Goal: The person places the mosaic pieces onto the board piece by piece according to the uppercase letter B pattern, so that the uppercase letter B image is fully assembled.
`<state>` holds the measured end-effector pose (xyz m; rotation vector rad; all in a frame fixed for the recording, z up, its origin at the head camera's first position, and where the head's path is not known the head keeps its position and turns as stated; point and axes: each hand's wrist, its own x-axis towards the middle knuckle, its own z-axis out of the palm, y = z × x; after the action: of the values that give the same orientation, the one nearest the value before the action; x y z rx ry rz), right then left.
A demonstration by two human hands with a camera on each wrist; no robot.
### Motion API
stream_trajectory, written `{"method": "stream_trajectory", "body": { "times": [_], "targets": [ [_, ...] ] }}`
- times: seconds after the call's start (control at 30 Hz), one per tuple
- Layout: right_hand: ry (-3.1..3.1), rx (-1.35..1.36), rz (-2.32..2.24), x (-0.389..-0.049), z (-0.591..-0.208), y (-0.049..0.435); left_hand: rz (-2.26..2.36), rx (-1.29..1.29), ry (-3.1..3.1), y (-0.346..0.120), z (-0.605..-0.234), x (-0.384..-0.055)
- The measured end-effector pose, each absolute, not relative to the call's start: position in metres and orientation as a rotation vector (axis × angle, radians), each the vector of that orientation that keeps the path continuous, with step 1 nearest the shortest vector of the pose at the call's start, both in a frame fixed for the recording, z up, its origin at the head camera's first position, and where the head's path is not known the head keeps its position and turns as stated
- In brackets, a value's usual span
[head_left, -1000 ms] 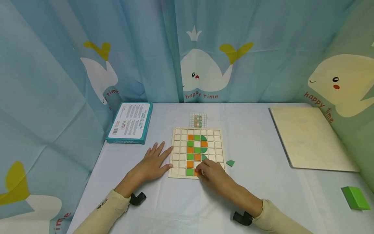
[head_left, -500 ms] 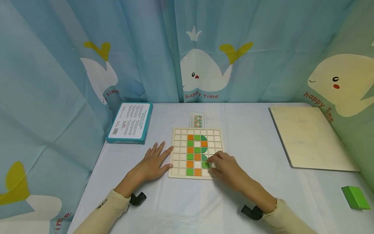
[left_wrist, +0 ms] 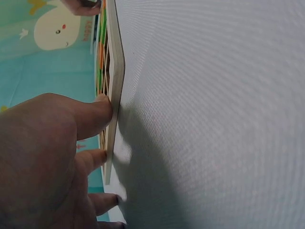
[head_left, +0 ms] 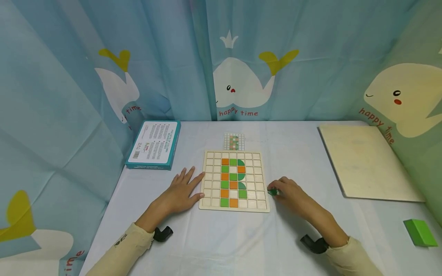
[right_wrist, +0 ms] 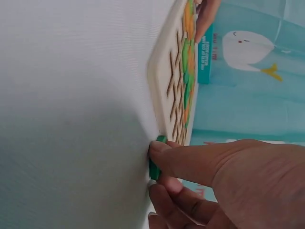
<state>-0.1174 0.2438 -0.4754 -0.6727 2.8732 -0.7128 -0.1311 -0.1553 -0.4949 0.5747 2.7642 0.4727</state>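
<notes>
A wooden grid board (head_left: 258, 184) lies mid-table, with orange and green tiles set in its cells in an R shape. My left hand (head_left: 179, 193) is spread flat beside the board; its thumb and a finger touch the left edge, as the left wrist view also shows. Just off the board's right edge, my right hand (head_left: 291, 193) pinches a dark green quarter-round tile (right_wrist: 155, 164) between thumb and fingers, low at the table surface. A small pattern card (head_left: 234, 141) with the same coloured figure lies behind the board.
A teal box (head_left: 153, 145) lies at the back left. On the right are a large pale wooden panel (head_left: 367, 163) and a green block (head_left: 419, 233). A blue curtain (head_left: 186, 57) with whales hangs behind the table.
My right hand has moved right, off the board, leaving a green square tile in the fifth coloured row, and now pinches the quarter-round tile that lay beside the board. My left hand has stayed still.
</notes>
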Motion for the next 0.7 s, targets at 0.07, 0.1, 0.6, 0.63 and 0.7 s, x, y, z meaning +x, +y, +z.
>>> {"method": "stream_trajectory", "body": {
  "times": [0.07, 0.1, 0.6, 0.63, 0.7],
  "targets": [
    [2.865, -0.606, -0.708, -0.118, -0.477, 0.245, 0.47, 0.573, 2.763, -0.155, -0.495, -0.131],
    [2.867, -0.554, -0.693, -0.118, -0.477, 0.245, 0.468, 0.571, 2.762, -0.155, -0.494, -0.131],
    [2.693, -0.597, -0.809, -0.117, -0.463, 0.262, 0.491, 0.575, 2.769, -0.155, -0.495, -0.131],
    [2.711, -0.617, -0.801, -0.117, -0.465, 0.263, 0.486, 0.573, 2.768, -0.155, -0.495, -0.131],
    [2.756, -0.646, -0.793, -0.118, -0.469, 0.263, 0.482, 0.568, 2.764, -0.155, -0.495, -0.131]
  ]
}}
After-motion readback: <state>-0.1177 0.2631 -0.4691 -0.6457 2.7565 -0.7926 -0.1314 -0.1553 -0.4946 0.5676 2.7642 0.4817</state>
